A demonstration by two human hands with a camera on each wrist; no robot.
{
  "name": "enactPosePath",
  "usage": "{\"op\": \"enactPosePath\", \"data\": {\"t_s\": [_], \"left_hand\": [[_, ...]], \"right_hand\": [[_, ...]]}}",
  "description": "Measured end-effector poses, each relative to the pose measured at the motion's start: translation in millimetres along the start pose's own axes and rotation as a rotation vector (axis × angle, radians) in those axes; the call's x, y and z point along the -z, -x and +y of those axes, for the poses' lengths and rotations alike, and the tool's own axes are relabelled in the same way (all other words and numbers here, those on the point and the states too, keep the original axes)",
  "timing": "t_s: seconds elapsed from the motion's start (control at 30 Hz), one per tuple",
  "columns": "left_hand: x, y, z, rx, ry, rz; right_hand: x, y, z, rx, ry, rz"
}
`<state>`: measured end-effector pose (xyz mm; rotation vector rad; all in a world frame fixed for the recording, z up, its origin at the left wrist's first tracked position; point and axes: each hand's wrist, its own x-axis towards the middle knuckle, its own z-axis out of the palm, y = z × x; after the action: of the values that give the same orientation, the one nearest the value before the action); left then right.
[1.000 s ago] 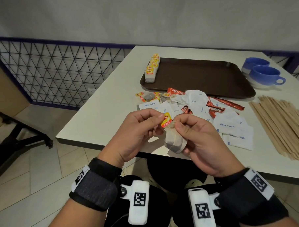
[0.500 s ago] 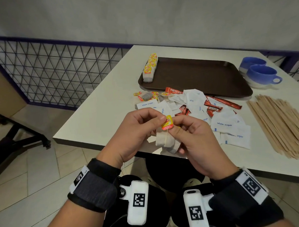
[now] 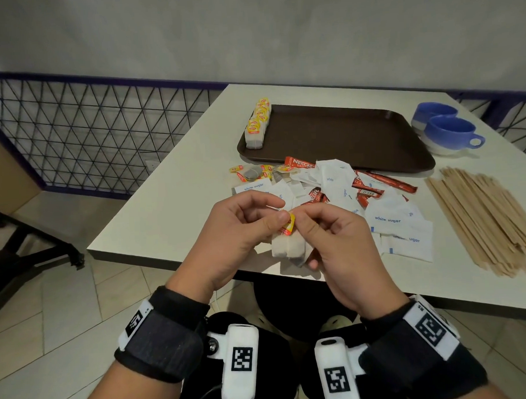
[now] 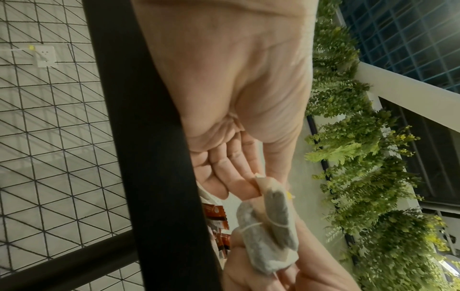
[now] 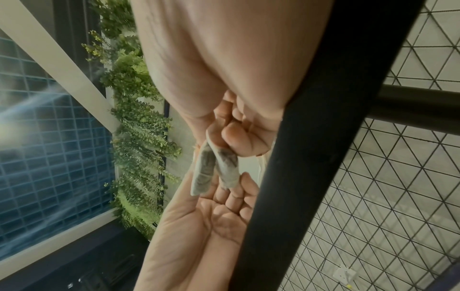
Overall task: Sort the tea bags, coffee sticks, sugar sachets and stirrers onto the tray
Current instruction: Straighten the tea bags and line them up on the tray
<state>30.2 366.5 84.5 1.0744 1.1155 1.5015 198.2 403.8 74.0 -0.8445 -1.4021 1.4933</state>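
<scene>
At the table's near edge both hands hold a small bunch of two or three tea bags (image 3: 288, 248). My left hand (image 3: 282, 212) pinches the yellow-red tag (image 3: 288, 224) at the top. My right hand (image 3: 302, 227) grips the bags from the right, fingers curled under them. The left wrist view shows the tea bags (image 4: 271, 232) wound with string; in the right wrist view the tea bags (image 5: 211, 169) hang from my right fingers (image 5: 239, 137). The brown tray (image 3: 343, 135) carries a row of tea bags (image 3: 257, 124) along its left rim.
Between tray and hands lies a mixed heap: white sugar sachets (image 3: 392, 220), red coffee sticks (image 3: 384, 182), a few loose tea bags (image 3: 251, 172). Wooden stirrers (image 3: 482, 217) lie in a pile on the right. Two blue cups (image 3: 448, 131) stand right of the tray.
The hands have drawn closer together and the tea bags now sit tucked between them instead of hanging from the right hand. The left thumb and forefinger still pinch the tag.
</scene>
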Motion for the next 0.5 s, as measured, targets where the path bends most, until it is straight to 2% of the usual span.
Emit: {"op": "enactPosePath", "data": {"t_s": [0.23,0.5], "left_hand": [[2.6,-0.6,1.0,0.021,0.074,0.007],[1.7,-4.0,1.7,-0.007,0.209,0.097]], "right_hand": [[0.3,3.3,-2.8,0.02,-0.067,-0.035],[4.6,7.1,-5.1,0.018,-0.116,-0.058]]}}
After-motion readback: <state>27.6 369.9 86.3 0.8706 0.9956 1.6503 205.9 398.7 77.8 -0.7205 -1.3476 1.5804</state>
